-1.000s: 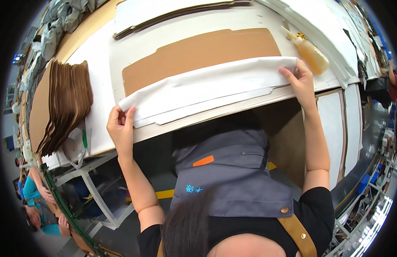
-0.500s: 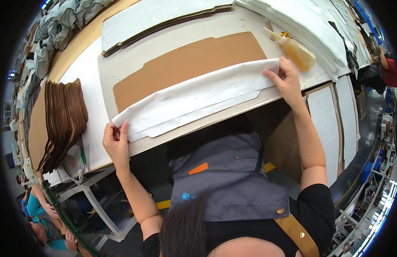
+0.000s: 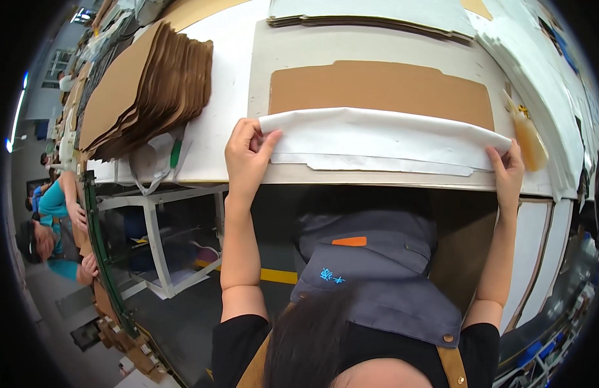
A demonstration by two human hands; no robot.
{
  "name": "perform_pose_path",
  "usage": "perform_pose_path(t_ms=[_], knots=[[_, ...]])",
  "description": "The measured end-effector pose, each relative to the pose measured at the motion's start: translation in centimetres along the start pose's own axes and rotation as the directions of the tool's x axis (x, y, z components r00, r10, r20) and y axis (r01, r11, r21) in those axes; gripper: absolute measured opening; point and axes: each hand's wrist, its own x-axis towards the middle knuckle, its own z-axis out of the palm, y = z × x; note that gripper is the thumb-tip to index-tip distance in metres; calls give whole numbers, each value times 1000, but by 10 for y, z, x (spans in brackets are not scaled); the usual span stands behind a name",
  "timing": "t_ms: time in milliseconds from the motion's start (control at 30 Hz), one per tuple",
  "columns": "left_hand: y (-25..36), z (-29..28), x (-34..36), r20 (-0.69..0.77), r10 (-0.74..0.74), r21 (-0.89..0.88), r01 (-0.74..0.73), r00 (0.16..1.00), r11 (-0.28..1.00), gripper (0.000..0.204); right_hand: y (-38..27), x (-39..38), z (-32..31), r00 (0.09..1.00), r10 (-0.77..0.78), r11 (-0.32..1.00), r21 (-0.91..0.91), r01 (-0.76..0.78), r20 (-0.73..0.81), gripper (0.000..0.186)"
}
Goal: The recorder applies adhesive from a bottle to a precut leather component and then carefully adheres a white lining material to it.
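Note:
A long white sheet point(image 3: 383, 139), perhaps fabric or thin backing, lies along the front of the table with its far edge lifted and curled. My left hand point(image 3: 247, 152) pinches its left far corner between thumb and fingers. At the opposite corner my right hand point(image 3: 508, 169) pinches the same edge. The sheet covers the near part of a flat brown board point(image 3: 377, 87) with stepped edges. A narrow white strip with a notched outline shows along the sheet's near side. How the sheet joins the board is hidden.
A fanned stack of brown pieces point(image 3: 176, 77) stands to the left, near a roll of clear tape point(image 3: 150, 158). White-topped boards point(image 3: 370, 14) lie at the back. On the right are a bottle of amber liquid point(image 3: 529, 142) and piled white sheets point(image 3: 538, 84). Another person point(image 3: 57, 220) works at far left.
My view has turned, so the table edge now runs level and the board appears further right. Both hands keep their pinch on the white sheet's corners.

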Motion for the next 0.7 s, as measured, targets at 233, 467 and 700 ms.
perform_pose_path(t_ms=[233, 467, 700], knots=[[-3, -4, -1, -11, -4, 3, 4, 1000, 1000, 21, 0, 3, 3, 999, 19, 998, -60, -18, 25, 19], [0, -3, 1, 4, -6, 41, 6, 1000, 999, 24, 2, 3, 1, 1000, 18, 999, -41, -17, 17, 19], [3, -4, 0, -1, 13, 98, -12, 1000, 995, 25, 3, 2, -2, 999, 6, 994, -108, -1, 47, 19]])
